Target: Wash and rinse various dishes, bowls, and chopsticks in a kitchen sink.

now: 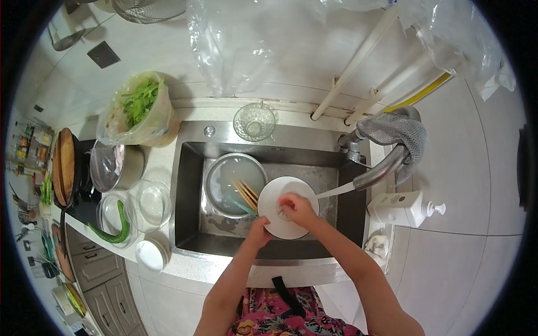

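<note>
Over the steel sink (269, 255), my left hand (261, 233) grips the lower left rim of a white plate (273, 191), its thumb on top. My right hand (297, 208) lies on the middle of the plate with curled fingers; whether it holds something there cannot be told. From the tap (380, 170) a stream of water runs down beside the plate's upper right. Left of the plate, a round metal basin (222, 189) of cloudy water stands in the sink, with several wooden chopsticks (247, 194) and a pale green utensil (243, 208) leaning in it.
A ribbed glass bowl (254, 122) stands behind the sink. Left are a bag of leafy greens (141, 103), a pot (131, 166), clear lidded containers (149, 206), a long green vegetable (122, 229) and stacked white dishes (150, 255). A white pump bottle (397, 208) is at right; grey mesh (388, 128) drapes the tap.
</note>
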Demonstrator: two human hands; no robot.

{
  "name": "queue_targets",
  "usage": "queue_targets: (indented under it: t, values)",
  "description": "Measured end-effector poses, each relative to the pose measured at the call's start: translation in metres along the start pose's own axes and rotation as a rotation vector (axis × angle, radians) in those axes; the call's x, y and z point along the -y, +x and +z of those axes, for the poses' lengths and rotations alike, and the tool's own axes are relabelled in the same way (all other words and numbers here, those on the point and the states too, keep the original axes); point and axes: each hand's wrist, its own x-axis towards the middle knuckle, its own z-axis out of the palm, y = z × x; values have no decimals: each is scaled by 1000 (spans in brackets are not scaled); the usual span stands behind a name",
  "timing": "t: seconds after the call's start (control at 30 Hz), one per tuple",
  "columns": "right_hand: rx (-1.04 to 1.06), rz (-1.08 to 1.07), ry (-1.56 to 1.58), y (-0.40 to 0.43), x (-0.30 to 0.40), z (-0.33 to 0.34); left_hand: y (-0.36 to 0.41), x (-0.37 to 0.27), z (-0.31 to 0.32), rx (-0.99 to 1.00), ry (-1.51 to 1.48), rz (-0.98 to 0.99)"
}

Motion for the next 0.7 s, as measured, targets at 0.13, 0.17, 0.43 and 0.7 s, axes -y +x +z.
queue_targets:
  t: [0.13, 0.17, 0.43, 0.7]
  values:
    - [-284, -324, -612, 7, 15, -23, 14, -13, -4, -48, 174, -71]
    - [-283, -324, -612, 9, 5, -25, 20, -14, -7, -9, 214, -48]
    - [-348, 429, -46, -2, -80, -46, 43, -35, -2, 62, 359, 75]
    - [-504, 306, -91, -28, -49, -33, 50, 42, 13, -269, 55, 373]
